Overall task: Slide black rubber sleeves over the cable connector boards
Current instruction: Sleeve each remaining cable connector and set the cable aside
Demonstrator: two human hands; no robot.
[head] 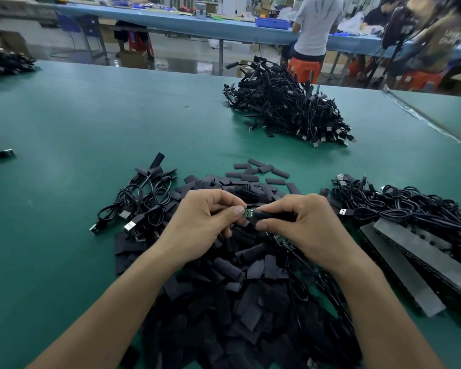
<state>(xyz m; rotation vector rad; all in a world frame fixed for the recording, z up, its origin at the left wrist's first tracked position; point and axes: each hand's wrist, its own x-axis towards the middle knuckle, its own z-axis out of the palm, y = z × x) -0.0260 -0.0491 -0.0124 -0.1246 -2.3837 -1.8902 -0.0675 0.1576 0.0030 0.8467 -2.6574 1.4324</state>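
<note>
The step in hand is judged to be the sliding itself. A small green connector board [248, 212] is pinched at its end between thumb and forefinger of the left hand [205, 222]. A black rubber sleeve [268, 216] is gripped by the curled fingers of the right hand [300, 222], with its open mouth set against the board. Only a short part of the board is seen between the two hands, so the sleeve is taken to be partly on, though how far cannot be told. For the next move, it is expected that the sleeve must be pushed toward the left hand in line with the board, while the board is held firm so that its corners are not caught on the rubber. All this is done just above a large heap of loose sleeves [237, 288] that is spread on the green table mat [64, 182]. A small bundle of cables [144, 203] with USB plugs is laid to the left of the heap. A larger tangle of cables [415, 209] is laid to the right, beside grey foam strips [405, 270], and a tall pile of cables [285, 107] is placed farther back. Behind the table a workshop is seen, with long blue benches [197, 25] and a person in a white shirt [316, 22] seated on an orange stool [304, 67].
</note>
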